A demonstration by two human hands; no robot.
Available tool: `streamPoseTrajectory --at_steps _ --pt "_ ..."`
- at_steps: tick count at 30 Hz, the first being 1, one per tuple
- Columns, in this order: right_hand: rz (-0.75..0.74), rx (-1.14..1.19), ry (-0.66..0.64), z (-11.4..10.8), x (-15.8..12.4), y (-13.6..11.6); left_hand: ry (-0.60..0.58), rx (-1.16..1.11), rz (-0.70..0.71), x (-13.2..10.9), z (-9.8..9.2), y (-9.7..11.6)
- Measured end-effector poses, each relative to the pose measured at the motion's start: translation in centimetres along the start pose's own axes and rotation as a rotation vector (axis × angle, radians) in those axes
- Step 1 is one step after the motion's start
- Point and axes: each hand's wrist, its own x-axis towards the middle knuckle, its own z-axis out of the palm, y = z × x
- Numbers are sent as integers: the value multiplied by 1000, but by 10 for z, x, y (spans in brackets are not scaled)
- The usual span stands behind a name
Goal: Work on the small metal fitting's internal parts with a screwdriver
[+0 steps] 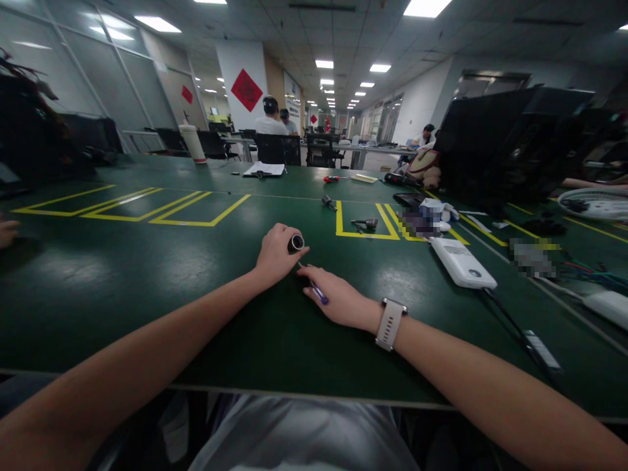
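My left hand (pixel 279 254) is closed around a short black cylindrical part (pixel 295 244) whose round, silver-rimmed end faces me. Just to its right, my right hand (pixel 338 297) grips a small screwdriver (pixel 320 293) with a purple, partly clear handle. The thin metal shaft points up and left towards the black part; whether its tip touches is too small to tell. Both hands are low over the green table (pixel 235 340). Beyond them, one dark metal-and-black piece (pixel 366 224) lies inside a yellow-taped box, and a similar piece (pixel 328 203) rests by its left corner.
A red-handled screwdriver (pixel 331 178) and a clipboard with paper (pixel 265 170) lie farther back. At the right are a white box-shaped device (pixel 464 263) with a cable and a black computer case (pixel 515 140). A white tumbler (pixel 193 144) stands back left. Another person's hand (pixel 7 232) shows at the left edge.
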Motion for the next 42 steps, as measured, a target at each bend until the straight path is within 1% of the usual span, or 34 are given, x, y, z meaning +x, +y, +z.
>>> streamPoseTrajectory --at_steps 3,6,9,11,13,14,15,17,19,20,22,24,27,30,34,39,42 --pt "-168 -86 -101 0 -2 -7 12 33 37 -2 -4 0" --pt "-300 -146 -189 -10 -7 -11 -21 -36 7 -5 -8 1" --pt "-350 -205 -253 -22 -12 -11 -4 -105 -34 -6 -11 4" --pt "-345 -171 -242 -27 -14 -10 10 -199 -81 -6 -12 6" --pt "-313 -60 -169 -30 -15 -9 -10 -350 -171 -5 -14 10" --pt "-274 14 -115 -31 -14 -9 -31 -439 -224 -5 -16 11" --pt "-209 96 -55 -32 -14 -8 -51 -532 -276 -5 -17 13" --pt "-22 303 46 -33 -12 -7 -84 -711 -362 -5 -19 18" --pt "165 559 108 -34 -11 -5 -115 -864 -448 -5 -22 23" --pt "234 676 129 -34 -10 -3 -136 -934 -500 -5 -23 26" --pt "306 822 160 -35 -10 1 -164 -1060 -614 -4 -25 32" --pt "329 849 172 -34 -10 3 -167 -1154 -699 -4 -26 37" --pt "333 824 152 -34 -10 2 -147 -1220 -750 -4 -28 41" --pt "343 798 123 -34 -11 -1 -140 -1237 -771 -4 -29 42" --pt "353 757 98 -34 -11 -5 -158 -1242 -790 -4 -31 43" --pt "378 605 133 -31 -11 -11 -163 -1257 -794 -4 -30 43" --pt "422 648 154 -29 -11 -13 -169 -1267 -781 -5 -29 42"
